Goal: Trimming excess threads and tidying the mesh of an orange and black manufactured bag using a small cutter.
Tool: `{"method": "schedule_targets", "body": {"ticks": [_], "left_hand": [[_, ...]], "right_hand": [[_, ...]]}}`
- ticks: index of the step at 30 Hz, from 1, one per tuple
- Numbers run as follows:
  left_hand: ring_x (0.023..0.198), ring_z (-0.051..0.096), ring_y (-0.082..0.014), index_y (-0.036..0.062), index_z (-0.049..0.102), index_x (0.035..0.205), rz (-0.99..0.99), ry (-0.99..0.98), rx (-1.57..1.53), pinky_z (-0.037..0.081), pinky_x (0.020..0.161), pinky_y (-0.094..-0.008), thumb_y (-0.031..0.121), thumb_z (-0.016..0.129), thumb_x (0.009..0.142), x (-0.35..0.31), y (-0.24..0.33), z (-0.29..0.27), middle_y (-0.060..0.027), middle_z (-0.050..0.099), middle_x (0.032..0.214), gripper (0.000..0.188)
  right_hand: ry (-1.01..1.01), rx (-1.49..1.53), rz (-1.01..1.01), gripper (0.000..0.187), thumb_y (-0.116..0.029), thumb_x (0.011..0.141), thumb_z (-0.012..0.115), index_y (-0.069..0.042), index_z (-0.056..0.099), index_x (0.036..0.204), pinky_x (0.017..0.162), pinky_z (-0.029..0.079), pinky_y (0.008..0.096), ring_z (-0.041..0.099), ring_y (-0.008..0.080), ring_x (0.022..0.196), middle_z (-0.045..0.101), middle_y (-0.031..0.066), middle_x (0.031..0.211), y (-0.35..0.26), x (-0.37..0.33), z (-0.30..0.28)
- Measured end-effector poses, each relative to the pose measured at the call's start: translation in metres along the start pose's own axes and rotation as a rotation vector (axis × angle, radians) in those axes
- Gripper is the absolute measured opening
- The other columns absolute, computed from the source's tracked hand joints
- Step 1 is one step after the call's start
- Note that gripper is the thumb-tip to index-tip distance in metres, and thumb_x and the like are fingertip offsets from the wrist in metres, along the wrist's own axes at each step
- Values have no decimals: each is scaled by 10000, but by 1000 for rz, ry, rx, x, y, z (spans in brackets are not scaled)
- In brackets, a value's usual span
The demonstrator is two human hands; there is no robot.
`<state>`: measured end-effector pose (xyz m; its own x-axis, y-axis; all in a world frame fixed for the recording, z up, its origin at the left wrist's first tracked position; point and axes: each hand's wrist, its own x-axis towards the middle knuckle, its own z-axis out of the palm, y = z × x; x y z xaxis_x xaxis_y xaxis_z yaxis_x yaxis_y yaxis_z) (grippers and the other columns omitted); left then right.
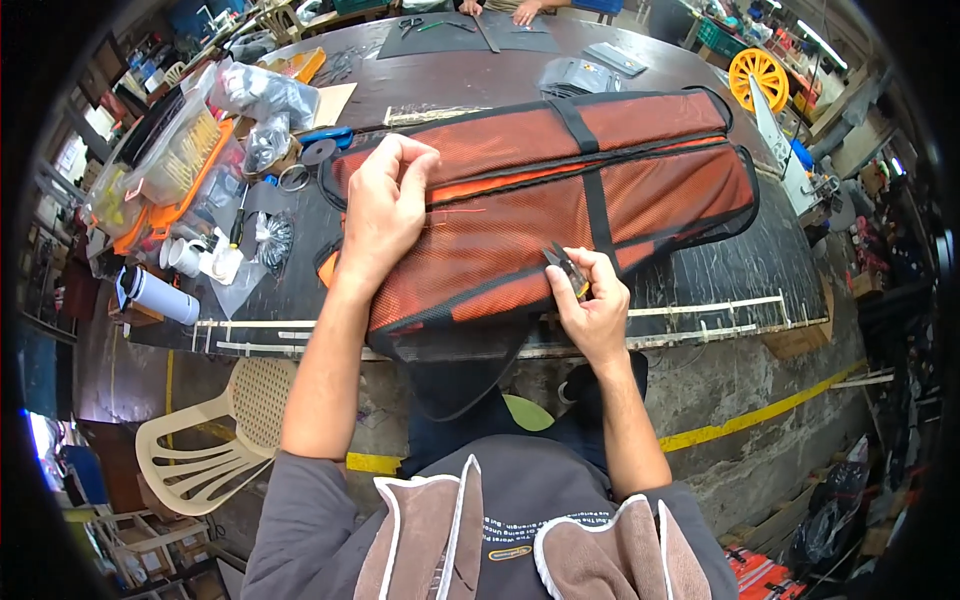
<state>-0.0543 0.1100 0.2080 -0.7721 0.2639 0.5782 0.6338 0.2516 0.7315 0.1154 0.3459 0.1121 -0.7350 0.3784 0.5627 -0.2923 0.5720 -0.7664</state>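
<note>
A long orange-red mesh bag (520,225) with black edging and black straps lies across the table in front of me. My left hand (385,210) is over the bag's left end, its thumb and fingers pinched together; what they hold, if anything, is too small to make out. Close beside it, a thin red thread (462,210) lies on the mesh. My right hand (595,300) grips a small pair of thread snips (568,268) over the bag's near side, blades pointing up and left. A black zipper (560,172) runs along the bag's upper face.
Left of the bag are plastic bins (175,160), a screwdriver (239,220), a tape roll (294,178) and a white bottle (160,295). Another person's hands (525,12) work at the far edge. A beige plastic chair (215,430) stands at lower left.
</note>
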Motion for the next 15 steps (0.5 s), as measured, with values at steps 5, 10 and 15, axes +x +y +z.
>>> {"method": "schedule_targets", "body": {"ticks": [5,10,15], "left_hand": [[904,674,-146,-13,707,1075,261,182,164,558,826,-314,5,701,1096,-14,9,-7,-80,709,999,28],[952,670,-146,22,603,1193,349,381,-232,565,905,-301,2,630,1151,-23,35,-21,-105,727,1081,54],[1028,662,-150,18,536,1343,425,733,-211,544,935,-267,-115,533,1100,-1,75,-72,-125,716,1202,278]], "right_hand": [[-5,-50,-49,276,-148,994,879,3,772,1200,716,606,331,769,185,777,796,120,939,-21,5,-7],[-22,-59,-16,284,-150,1001,871,9,774,1216,754,617,337,795,208,835,801,143,1001,-18,5,-6],[-36,44,7,331,-151,1076,803,25,672,1323,834,620,352,799,207,930,813,159,1037,-9,2,3]]}}
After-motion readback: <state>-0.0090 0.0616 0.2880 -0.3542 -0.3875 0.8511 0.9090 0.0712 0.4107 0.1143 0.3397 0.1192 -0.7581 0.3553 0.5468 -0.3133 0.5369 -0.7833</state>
